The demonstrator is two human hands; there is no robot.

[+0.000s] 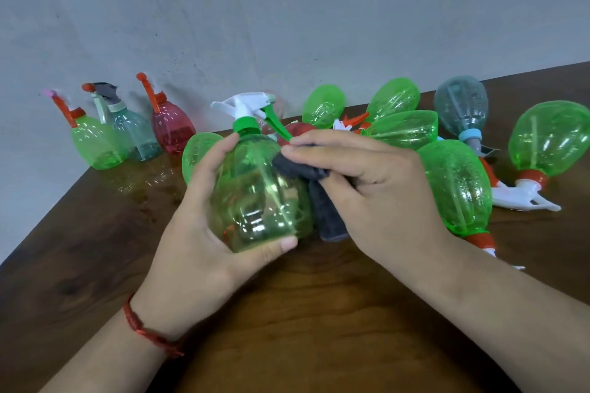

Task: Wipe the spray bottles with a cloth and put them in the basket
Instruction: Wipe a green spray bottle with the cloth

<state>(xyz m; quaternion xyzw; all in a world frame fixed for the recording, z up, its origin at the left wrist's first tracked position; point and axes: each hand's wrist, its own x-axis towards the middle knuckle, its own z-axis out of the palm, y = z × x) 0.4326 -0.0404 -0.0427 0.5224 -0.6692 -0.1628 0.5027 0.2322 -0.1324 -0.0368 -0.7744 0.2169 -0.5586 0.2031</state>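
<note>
My left hand (194,233) grips a green spray bottle (255,188) with a white trigger head, held above the table at centre. My right hand (367,188) holds a dark grey cloth (322,198) pressed against the bottle's right side; part of the cloth hangs down behind the bottle. No basket is in view.
Three bottles, green (94,143), bluish (137,134) and red (172,129), stand upright at the back left by the wall. Several green bottles (456,188) and a bluish one (461,108) lie tumbled on the brown wooden table (303,313) to the right. The table's left edge runs diagonally.
</note>
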